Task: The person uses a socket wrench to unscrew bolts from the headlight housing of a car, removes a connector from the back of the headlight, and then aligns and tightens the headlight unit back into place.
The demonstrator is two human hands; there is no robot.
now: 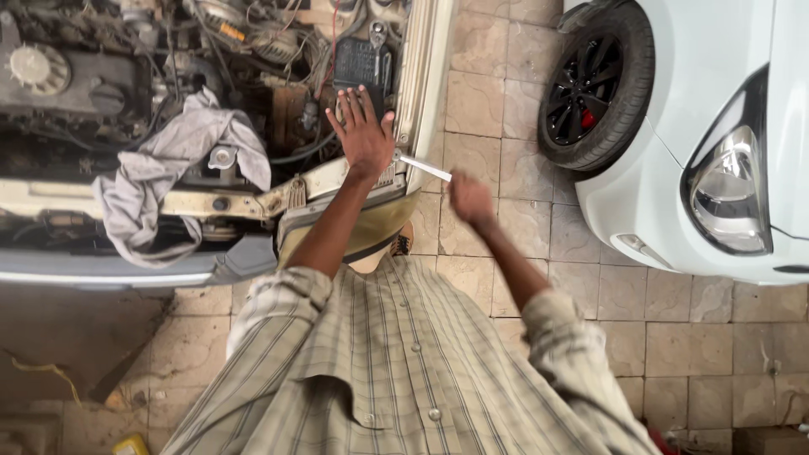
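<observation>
At the far left, the open engine bay of a pale car is cut off by the top and left edges, its dark parts and wires hard to tell apart. A crumpled grey cloth drapes over the front crossbeam. Right of it, a black box-shaped battery sits deep in the bay, partly hidden by the left hand, whose grip is spread wide, fingers splayed, palm pressed down near the bay's right corner. Just beside that corner, a thin silver metal rod-like tool runs from the car's edge to the right hand, whose grip is pressed together around the tool's end; the hand is blurred, so the fingers cannot be made out. The paved tile floor lies below. At the far right, a white car with a black wheel is cut off by the frame.
</observation>
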